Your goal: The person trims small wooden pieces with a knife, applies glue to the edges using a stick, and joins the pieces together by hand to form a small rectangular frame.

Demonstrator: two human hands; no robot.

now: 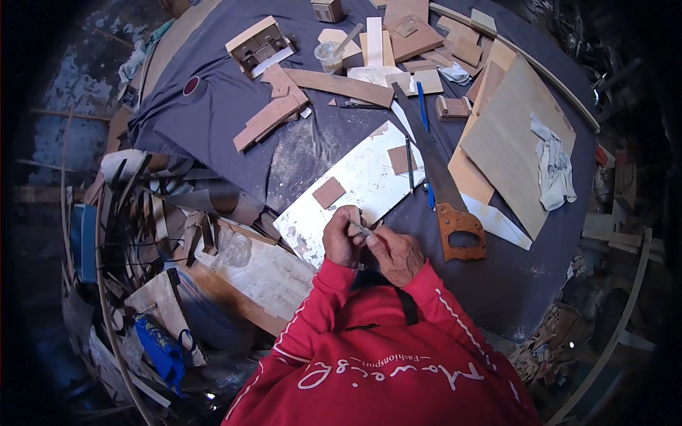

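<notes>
Clutter fills the head view: a dark cloth [234,106] covers the surface [511,284], and offcuts lie all over it. Along the far edge sit a plastic cup [329,55] with a stick in it, a small wooden box [259,46] and a heap of flat blocks and strips. A long plank [341,85] lies crosswise near the middle. Towards the right edge rests a plywood sheet [508,142] with a white rag [554,170] on it. A handsaw [460,231] lies just right of the hands, orange handle nearest the person and blade running away, with a blue pencil [422,103] beside the blade. A white painted board [362,184] sits at the near edge, carrying two brown wood squares [329,192]. Beyond the left edge lies a pile of bent strips and scrap [163,220].

At the near edge, over the corner of the white board, is a small wooden piece [355,216]: pale brown and short, mostly hidden by fingers.

The left hand [339,245] wraps it with fingers curled tight. The right hand [398,257] presses in from the other side, fingertips pinched onto it, so the two hands touch. Nothing blocks them.
</notes>
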